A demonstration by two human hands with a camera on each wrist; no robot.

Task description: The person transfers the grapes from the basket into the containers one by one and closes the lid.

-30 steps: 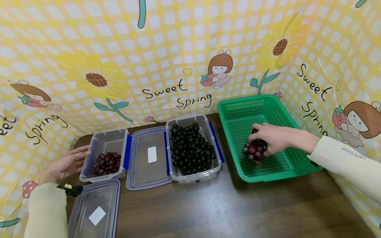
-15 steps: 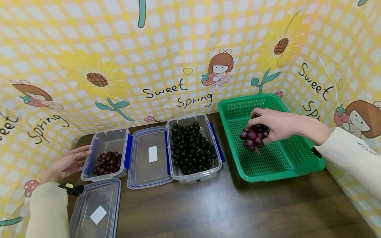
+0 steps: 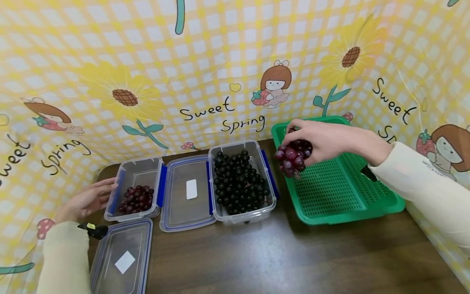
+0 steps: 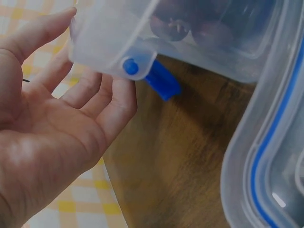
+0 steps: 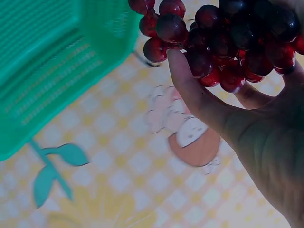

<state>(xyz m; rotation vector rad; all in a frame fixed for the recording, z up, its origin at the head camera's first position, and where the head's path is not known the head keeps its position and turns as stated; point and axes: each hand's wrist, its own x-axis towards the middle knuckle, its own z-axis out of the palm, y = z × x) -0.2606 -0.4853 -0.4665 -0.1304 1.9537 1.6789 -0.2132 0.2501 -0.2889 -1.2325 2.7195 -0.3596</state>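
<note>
My right hand (image 3: 317, 141) holds a bunch of red grapes (image 3: 292, 156) over the left rim of the green basket (image 3: 330, 196). In the right wrist view, thumb and fingers wrap the bunch of red grapes (image 5: 223, 42). On the far left, my left hand (image 3: 86, 201) is at the outer side of a small clear container (image 3: 141, 171) with blue clips, which has red grapes (image 3: 137, 199) in it. Its fingers lie loosely bent along the container wall (image 4: 104, 52) in the left wrist view, thumb up at the side.
A larger clear container (image 3: 242, 218) full of dark grapes (image 3: 238, 183) stands mid-table. Between the two containers lies a clear lid (image 3: 180, 208) with a white label; another lid (image 3: 125, 241) lies at front left. A checked cloth (image 3: 205, 61) hangs behind the table (image 3: 227, 261).
The right hand has lifted the grape bunch from the basket floor and carried it left to the basket's rim. The left hand stays beside the small container.
</note>
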